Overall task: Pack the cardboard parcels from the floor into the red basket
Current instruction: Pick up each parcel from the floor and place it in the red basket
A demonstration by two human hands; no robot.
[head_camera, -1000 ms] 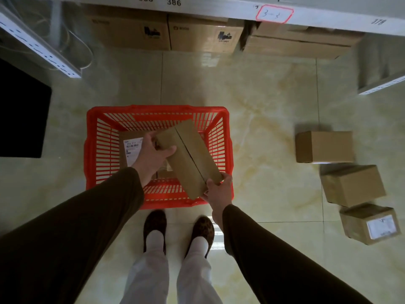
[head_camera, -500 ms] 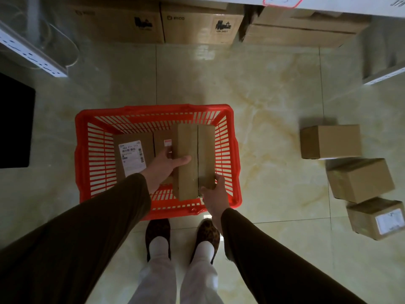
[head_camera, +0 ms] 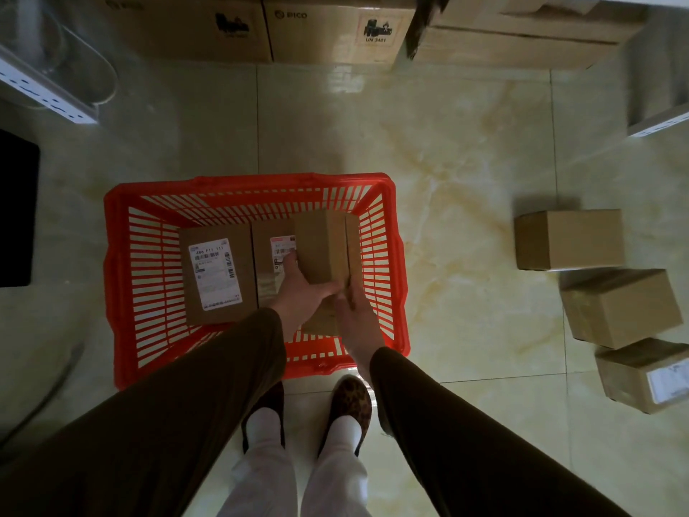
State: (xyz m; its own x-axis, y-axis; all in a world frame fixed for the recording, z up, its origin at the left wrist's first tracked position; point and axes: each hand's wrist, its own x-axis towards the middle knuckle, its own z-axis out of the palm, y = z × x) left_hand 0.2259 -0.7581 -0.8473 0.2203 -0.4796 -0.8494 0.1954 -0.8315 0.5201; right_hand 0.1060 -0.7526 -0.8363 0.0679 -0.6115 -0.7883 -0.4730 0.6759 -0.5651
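The red slatted basket stands on the tiled floor in front of my feet. Inside it lie a labelled parcel on the left and a second labelled parcel in the middle. A plain cardboard parcel sits low at the basket's right side. My left hand holds its left face, thumb across the top. My right hand grips its near end. Three more parcels lie on the floor at right: one, another and a labelled one.
Large cartons line the wall under a shelf at the top. A white shelf rail juts in at upper left, another at upper right. A dark mat lies left of the basket. My feet stand just behind it.
The parcel turned from tilted to straight and dropped down into the basket's right side. Both hands followed it down and came closer together at its near end.
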